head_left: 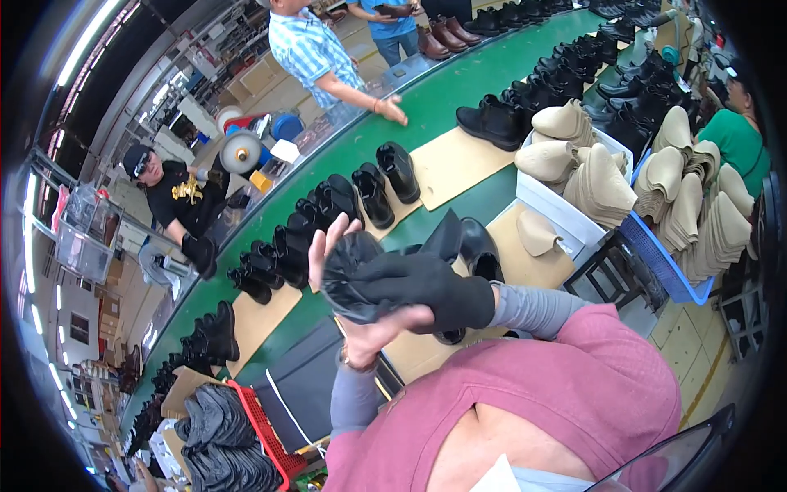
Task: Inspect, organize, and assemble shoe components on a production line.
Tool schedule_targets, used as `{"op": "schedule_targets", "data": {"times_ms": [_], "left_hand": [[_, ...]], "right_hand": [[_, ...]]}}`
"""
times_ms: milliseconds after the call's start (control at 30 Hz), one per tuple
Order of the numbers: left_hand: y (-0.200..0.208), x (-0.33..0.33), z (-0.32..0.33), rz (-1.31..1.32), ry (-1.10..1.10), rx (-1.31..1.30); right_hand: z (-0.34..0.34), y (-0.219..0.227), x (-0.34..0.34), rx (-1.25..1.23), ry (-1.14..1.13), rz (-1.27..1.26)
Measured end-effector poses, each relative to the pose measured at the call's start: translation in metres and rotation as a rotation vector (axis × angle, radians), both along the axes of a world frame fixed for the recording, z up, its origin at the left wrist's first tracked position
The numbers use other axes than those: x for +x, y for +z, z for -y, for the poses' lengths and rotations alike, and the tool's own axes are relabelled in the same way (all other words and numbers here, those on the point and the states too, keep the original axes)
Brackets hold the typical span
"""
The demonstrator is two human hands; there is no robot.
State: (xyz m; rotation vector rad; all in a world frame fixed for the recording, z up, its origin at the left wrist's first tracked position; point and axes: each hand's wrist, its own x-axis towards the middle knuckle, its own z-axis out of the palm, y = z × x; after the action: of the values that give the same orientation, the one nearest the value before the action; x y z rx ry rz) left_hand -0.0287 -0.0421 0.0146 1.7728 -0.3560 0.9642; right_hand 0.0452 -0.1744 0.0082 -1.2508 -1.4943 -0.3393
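Observation:
Up in front of my chest, my left hand [379,326] cups a crumpled black piece [352,283] that looks like soft leather or plastic. Its thumb lies along the near side, and its fingers rise behind. My right hand [459,302], in a black glove, presses against the same piece from the right; its fingers are hard to tell from the dark material. A pointed black flap [445,236] sticks up just beyond the glove. Right behind it, a shiny black shoe [479,244] stands on the bench, partly hidden.
A green conveyor [438,193] runs diagonally past me, carrying black boots [373,195] on tan boards. To the right stand a white bin [566,215] and a blue basket [662,261] of beige shaped inserts. A red basket [264,430] holds black folded pieces. Across the belt, a person [316,57] reaches over.

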Motion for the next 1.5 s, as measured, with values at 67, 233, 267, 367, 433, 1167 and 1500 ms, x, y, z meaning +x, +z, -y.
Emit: {"op": "schedule_targets", "data": {"times_ms": [67, 233, 267, 367, 433, 1167, 1500], "left_hand": [[-0.016, 0.009, -0.009, 0.020, 0.034, -0.174], [-0.015, 0.005, -0.063, 0.181, -0.048, -0.752], [-0.014, 0.005, -0.068, 0.225, -0.088, -0.851], [-0.014, 0.001, -0.057, 0.241, -0.218, -0.980], [-0.026, -0.006, -0.042, 0.191, -0.232, -1.010], [-0.073, 0.019, -0.006, -0.225, -0.434, -0.998], [-0.190, 0.034, -0.054, -0.517, -0.112, 0.320]], "right_hand": [[-0.010, 0.008, 0.007, -0.077, 0.132, -0.047], [0.003, 0.008, -0.020, -0.048, 0.060, -0.008], [0.004, -0.004, -0.025, -0.398, 0.429, -0.152], [-0.009, -0.057, -0.037, -0.596, 0.669, -1.262], [-0.024, -0.092, -0.015, -0.311, 0.579, -1.292], [-0.018, -0.078, -0.028, -0.228, -0.047, -0.966], [0.053, -0.066, -0.050, -0.595, -0.450, -1.247]]}}
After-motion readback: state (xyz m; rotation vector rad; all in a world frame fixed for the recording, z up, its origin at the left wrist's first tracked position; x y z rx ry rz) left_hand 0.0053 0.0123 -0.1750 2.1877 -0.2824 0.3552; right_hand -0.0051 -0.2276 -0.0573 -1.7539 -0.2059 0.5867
